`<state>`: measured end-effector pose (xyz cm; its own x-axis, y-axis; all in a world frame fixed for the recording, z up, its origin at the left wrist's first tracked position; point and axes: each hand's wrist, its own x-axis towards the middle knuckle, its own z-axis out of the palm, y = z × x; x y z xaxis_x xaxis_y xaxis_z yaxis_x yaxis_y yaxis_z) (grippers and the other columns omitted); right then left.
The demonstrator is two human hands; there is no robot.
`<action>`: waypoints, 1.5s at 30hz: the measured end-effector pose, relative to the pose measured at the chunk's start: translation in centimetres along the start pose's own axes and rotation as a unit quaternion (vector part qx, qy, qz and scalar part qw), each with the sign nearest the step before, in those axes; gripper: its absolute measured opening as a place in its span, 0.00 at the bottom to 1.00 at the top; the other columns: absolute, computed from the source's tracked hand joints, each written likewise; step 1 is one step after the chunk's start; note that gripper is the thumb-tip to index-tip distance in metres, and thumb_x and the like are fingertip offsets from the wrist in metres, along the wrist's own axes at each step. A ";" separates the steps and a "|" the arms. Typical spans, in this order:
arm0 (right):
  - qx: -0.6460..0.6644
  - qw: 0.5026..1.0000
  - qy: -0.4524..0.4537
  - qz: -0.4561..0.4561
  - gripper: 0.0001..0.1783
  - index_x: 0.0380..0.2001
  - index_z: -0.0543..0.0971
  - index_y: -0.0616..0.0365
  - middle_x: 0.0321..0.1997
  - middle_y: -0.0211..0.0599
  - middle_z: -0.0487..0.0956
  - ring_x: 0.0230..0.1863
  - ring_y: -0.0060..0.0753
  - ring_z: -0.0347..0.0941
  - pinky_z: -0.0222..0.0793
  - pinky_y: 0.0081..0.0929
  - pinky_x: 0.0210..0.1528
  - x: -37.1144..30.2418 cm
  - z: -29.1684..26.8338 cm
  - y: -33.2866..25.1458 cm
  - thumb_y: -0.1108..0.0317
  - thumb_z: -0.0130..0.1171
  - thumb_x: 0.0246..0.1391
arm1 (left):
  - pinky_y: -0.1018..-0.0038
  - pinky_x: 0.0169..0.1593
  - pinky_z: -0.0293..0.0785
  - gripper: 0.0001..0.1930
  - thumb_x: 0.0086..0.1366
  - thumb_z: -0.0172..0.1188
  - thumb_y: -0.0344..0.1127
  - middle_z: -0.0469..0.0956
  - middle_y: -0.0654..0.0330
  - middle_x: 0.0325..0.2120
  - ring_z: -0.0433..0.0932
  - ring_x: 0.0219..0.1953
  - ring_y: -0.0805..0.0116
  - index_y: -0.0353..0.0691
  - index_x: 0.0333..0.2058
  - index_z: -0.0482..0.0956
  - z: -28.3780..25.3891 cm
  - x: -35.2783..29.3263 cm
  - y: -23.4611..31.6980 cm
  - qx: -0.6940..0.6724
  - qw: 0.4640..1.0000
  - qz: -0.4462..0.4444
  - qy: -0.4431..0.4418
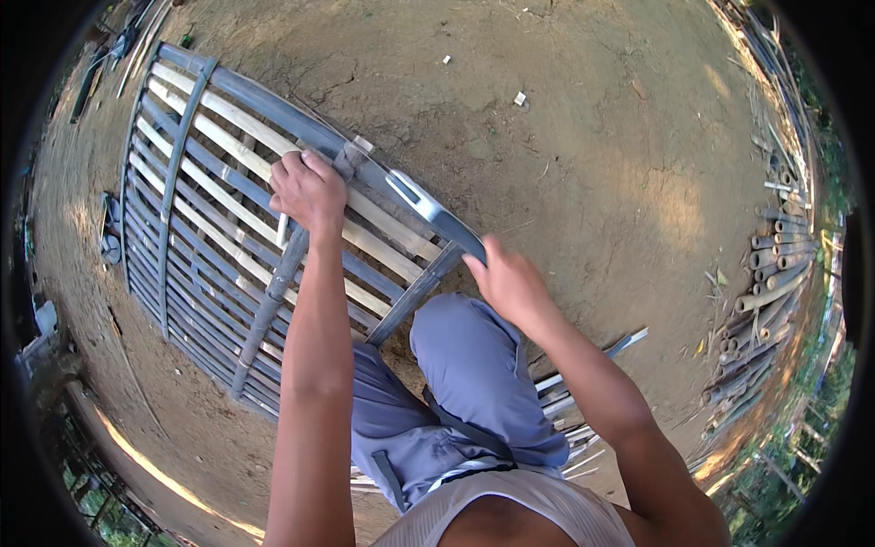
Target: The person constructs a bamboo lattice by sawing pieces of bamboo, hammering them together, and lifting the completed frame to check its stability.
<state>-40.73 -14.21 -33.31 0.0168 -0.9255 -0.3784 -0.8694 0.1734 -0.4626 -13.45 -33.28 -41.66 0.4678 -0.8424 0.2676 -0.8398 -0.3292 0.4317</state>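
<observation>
A slatted bamboo panel [214, 169] with pale and grey-blue slats lies in front of me and to the left, joined by crossbars [272, 305]. My left hand [310, 190] is closed over its upper right part, beside the crossbar's far end. A short pale stick [283, 230] juts out below that fist, and a small pale end piece [364, 144] shows just past it. My right hand [510, 278] grips the dark curved handle of a hand tool [462, 235]. Its pale slotted front points toward the panel's outer rail; a thin line runs on from it along the rail.
My bent knee [465, 342] stands close to the panel's near corner. Cut bamboo poles [775, 273] are heaped at the right. Split strips [629, 342] lie on the ground by my right forearm. A pair of sandals [110, 228] sits beyond the panel's left edge.
</observation>
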 end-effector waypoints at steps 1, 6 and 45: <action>-0.003 1.000 0.010 -0.004 0.20 0.47 0.71 0.60 0.28 0.58 0.82 0.33 0.68 0.81 0.75 0.58 0.33 -1.5 0.7 1.6 0.53 0.58 0.67 | 0.50 0.53 0.62 0.18 0.72 0.48 0.46 0.77 0.51 0.44 0.74 0.52 0.49 0.39 0.42 0.80 -0.2 0.3 0.6 -0.001 1.000 0.006 0.009; 0.015 0.990 -0.107 0.090 0.19 0.46 0.71 0.59 0.28 0.58 0.82 0.32 0.68 0.80 0.75 0.59 0.32 -7.5 -2.0 3.9 0.54 0.58 0.67 | 0.51 0.50 0.61 0.17 0.71 0.49 0.46 0.77 0.52 0.41 0.73 0.49 0.49 0.38 0.40 0.80 -1.0 0.1 0.6 0.036 0.999 0.025 0.029; 0.199 0.979 0.027 0.042 0.19 0.49 0.75 0.57 0.25 0.49 0.80 0.30 0.60 0.80 0.71 0.50 0.32 -4.1 -4.4 2.7 0.51 0.56 0.70 | 0.50 0.53 0.61 0.17 0.73 0.47 0.46 0.77 0.52 0.43 0.73 0.51 0.50 0.40 0.41 0.79 -1.2 -0.8 0.9 0.010 1.000 0.026 0.001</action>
<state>-45.36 -11.47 -29.46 -0.0815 -0.9168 -0.3909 -0.6045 0.3573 -0.7120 -14.29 -32.44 -40.47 0.4239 -0.8577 0.2911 -0.8684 -0.2935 0.3998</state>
